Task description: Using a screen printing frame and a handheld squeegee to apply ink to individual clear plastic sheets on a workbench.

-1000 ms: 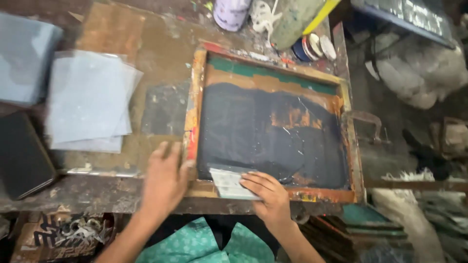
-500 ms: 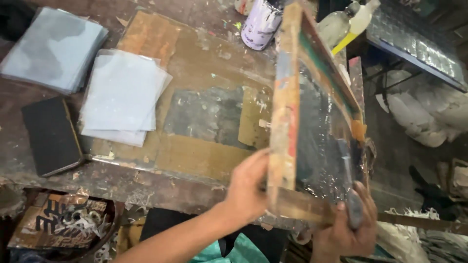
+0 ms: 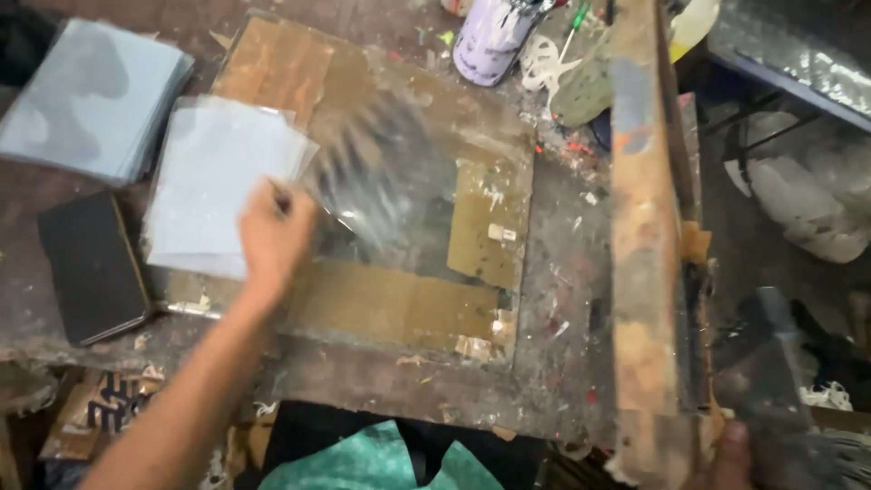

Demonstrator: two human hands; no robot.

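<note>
Left hand (image 3: 272, 238) is pinching 1 blurred clear plastic sheet (image 3: 386, 177); right hand (image 3: 730, 454) is propping the paint-stained wooden screen frame (image 3: 642, 272), its grip unreadable.

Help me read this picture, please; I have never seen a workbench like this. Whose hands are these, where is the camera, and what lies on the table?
The camera sits on a person's head and looks down at their own bare hands over a stained worktable. The left hand pinches a thin clear sheet, blurred by motion, above a flat board patched with brown tape. The right hand is only partly seen at the bottom edge, by a wooden screen frame that stands tipped up on its side; its grip cannot be made out. Left of the board lie two stacks of pale sheets and a dark flat pad. A paint-smeared can stands at the back.
</note>
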